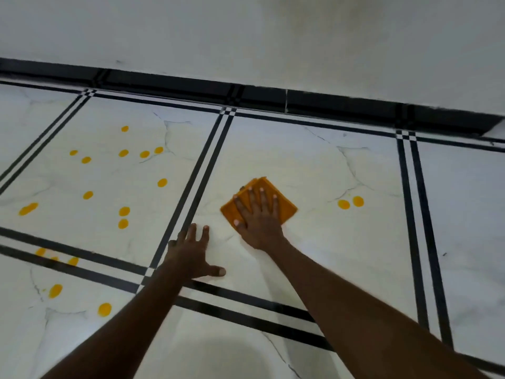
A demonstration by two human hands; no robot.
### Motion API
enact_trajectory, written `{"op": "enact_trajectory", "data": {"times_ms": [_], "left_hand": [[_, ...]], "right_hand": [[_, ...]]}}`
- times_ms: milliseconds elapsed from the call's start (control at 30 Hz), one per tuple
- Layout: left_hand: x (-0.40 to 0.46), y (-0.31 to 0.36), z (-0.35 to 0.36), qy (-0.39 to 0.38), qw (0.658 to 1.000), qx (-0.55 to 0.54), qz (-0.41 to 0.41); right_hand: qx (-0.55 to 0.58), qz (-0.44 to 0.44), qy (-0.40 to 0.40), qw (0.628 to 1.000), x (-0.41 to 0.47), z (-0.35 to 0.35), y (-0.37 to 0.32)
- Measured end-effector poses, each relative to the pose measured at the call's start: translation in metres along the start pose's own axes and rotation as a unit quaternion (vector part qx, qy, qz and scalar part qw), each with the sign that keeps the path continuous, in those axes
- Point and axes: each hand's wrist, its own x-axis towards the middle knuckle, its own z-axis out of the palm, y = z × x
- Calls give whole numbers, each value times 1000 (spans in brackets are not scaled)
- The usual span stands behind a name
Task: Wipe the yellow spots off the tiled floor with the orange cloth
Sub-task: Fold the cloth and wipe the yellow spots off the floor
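My right hand [257, 217] lies flat with straight, spread fingers on the folded orange cloth [284, 205], pressing it to the white marble-look floor tile [314, 255]. My left hand [191, 253] rests open on the same tile, just left of the cloth, fingers spread beside the black tile border. Two yellow spots [350, 202] sit on this tile to the right of the cloth. Several yellow spots [124, 212] dot the tile to the left, and more yellow spots [104, 309] mark the near-left tile.
Double black lines [202, 170] divide the floor tiles. A black skirting [328, 103] runs along the foot of the white wall [273, 36] just beyond the tiles.
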Motion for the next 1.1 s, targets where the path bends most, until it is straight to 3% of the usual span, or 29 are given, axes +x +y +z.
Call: {"op": "enact_trajectory", "data": {"times_ms": [133, 233, 333, 433, 533, 633, 700, 800, 900, 967, 1033, 1100], "left_hand": [[7, -1, 25, 74, 996, 56, 3], [8, -2, 25, 83, 995, 51, -6], [8, 4, 22, 70, 996, 45, -14], [6, 18, 8, 96, 995, -6, -11], [16, 72, 3, 152, 983, -61, 85], [27, 120, 12, 120, 984, -29, 129], [33, 119, 18, 126, 984, -4, 122], [32, 104, 20, 145, 980, 3, 133], [32, 106, 19, 143, 981, -15, 133], [30, 110, 16, 133, 982, -19, 132], [29, 107, 14, 125, 983, -16, 130], [32, 106, 17, 123, 983, -12, 137]], "right_hand": [[-34, -25, -10, 999, 21, -8, 35], [-19, 105, 37, 994, 26, -29, 105], [-9, 190, 15, 982, -9, -41, 167], [-6, 244, 72, 967, -40, -28, 144], [-2, 158, 78, 984, -35, -9, 94], [-31, 71, 40, 996, -20, -15, 98], [-49, 96, 65, 992, -26, -15, 129], [-26, 228, 120, 966, -70, -18, 187], [-19, 298, 123, 946, -117, -14, 176], [-14, 269, 115, 956, -111, -9, 144], [-7, 169, 86, 982, -76, -11, 129], [-14, 144, 47, 988, -45, -22, 149]]}}
